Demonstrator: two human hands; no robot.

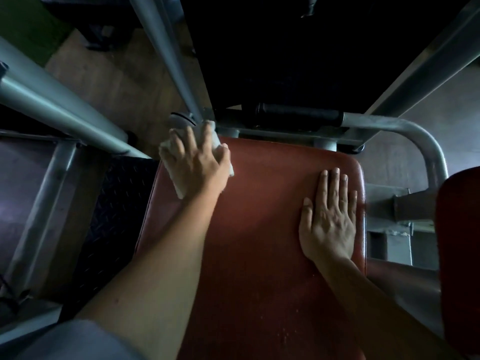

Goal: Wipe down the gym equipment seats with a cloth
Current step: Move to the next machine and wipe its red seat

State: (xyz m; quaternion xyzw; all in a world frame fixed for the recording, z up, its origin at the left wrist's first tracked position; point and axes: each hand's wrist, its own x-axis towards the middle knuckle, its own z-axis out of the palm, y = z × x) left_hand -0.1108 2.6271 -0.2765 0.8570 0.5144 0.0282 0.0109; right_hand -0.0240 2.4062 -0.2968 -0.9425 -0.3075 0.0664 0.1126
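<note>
Red padded seat (259, 216), surface worn and flecked, lies flat; crumpled white cloth (179, 188) sits on its far-left corner.

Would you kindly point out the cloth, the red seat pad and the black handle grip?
cloth (179, 188): head view, its lower white corner.
red seat pad (259, 203): head view, bare middle of the pad.
black handle grip (296, 115): head view, middle of the grip.

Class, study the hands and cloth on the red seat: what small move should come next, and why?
Probably draw the left hand and its cloth toward the body along the red seat. The cloth sits at the far left corner, the seat's near part shows pale specks, and the right hand lies flat on the right side.
</note>
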